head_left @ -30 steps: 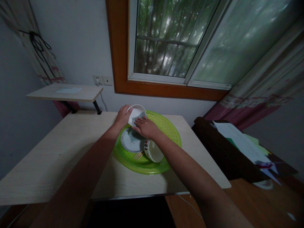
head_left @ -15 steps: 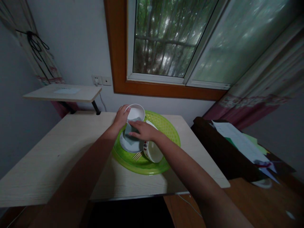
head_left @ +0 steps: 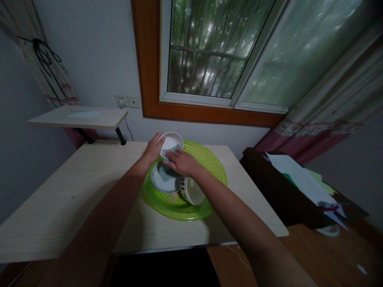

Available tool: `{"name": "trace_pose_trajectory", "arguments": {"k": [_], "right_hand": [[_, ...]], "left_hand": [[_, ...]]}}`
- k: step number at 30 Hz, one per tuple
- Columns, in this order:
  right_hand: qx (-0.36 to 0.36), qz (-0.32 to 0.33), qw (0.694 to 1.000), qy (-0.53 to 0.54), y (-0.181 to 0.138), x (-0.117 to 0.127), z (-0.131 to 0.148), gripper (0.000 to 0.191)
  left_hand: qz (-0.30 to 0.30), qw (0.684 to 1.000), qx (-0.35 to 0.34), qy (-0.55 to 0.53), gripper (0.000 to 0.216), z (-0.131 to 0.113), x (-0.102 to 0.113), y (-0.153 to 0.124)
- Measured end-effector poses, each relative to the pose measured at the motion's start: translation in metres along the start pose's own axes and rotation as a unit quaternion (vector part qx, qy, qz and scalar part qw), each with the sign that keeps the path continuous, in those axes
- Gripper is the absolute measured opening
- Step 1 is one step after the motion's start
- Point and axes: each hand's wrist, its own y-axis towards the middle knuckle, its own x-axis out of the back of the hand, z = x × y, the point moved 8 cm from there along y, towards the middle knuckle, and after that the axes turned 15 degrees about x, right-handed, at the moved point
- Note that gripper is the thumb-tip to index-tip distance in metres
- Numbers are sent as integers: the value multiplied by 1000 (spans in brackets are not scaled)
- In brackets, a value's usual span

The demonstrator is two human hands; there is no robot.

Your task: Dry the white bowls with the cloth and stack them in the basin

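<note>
1. Holding the white bowl (head_left: 172, 139) tilted at the tray's far left, our left hand (head_left: 154, 147) grasps its rim, thumb inside. Uneven pressure could twist the rim from this one-sided hold.
2. Our right hand (head_left: 181, 161) lies with fingers extended on the grey cloth (head_left: 166, 171), partly inside the bowl; we cannot tell whether they pinch it. If they do not, the cloth could slip.
3. The cloth's lower part hangs over the plate (head_left: 160, 184); a snag could drag the plate across the green tray (head_left: 188, 217).
4. The patterned bowl (head_left: 195, 193) lies tipped beneath our right forearm. A lowered arm could roll it towards the fork (head_left: 172, 197), just beside it.
</note>
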Motion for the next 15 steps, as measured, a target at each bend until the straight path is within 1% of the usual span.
{"name": "trace_pose_trajectory", "arguments": {"k": [8,15], "right_hand": [[24,-11,1000,10,-1,1,1,57],[21,-18,998,54,-3,12,11,61]], "left_hand": [[1,1000,-8,-11,45,2,-1,3],[-1,999,-17,-36,47,6,-1,5]]}}
